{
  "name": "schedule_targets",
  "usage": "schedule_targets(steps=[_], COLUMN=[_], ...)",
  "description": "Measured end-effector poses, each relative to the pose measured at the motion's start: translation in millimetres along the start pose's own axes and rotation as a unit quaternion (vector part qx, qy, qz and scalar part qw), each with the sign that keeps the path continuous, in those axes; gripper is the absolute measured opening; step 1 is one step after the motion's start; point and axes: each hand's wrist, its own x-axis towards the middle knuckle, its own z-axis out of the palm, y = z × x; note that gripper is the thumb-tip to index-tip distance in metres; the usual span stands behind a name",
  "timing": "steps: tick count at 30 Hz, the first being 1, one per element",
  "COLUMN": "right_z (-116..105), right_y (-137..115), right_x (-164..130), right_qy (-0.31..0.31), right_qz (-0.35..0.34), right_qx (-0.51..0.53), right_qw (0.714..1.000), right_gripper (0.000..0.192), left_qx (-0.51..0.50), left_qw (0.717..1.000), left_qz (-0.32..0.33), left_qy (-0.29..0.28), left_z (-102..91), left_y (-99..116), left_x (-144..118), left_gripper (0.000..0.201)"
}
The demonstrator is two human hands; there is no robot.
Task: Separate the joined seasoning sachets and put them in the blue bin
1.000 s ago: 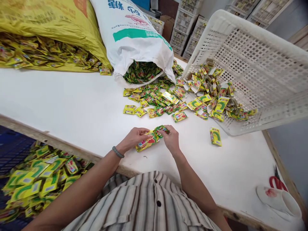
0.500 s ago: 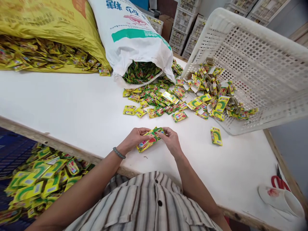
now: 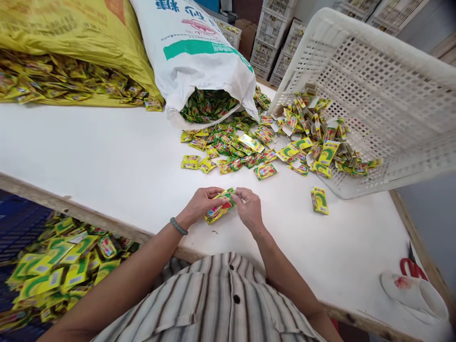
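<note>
Both hands grip one sachet stack — left hand, right hand — above white table.

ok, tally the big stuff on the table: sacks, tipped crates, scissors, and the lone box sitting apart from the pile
Sacks: 2, yellow sack and white sack
Tipped white crate: 1
Red-handled scissors: 1
Lone box: 1
Total: 5
</note>
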Motion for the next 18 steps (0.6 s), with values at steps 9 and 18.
schedule_targets(steps=[9,18], right_z=[10,20], right_y=[-5,8], right_x=[-8,-4], right_qy=[-0.038,-0.065], right_qz=[-0.006,0.048], right_qx=[0.064,0.235], right_qw=[0.997,0.969], right_gripper=[0.025,0.036], left_qx=[-0.015,-0.035], left_qw=[0.999,0.988], left_qz=[0.042,0.136], left_qy=[0.015,0.065], left_z=[0.8,1.4], left_y=[-1,-1], left_x=[1,2], left_gripper=[0.049,0.054])
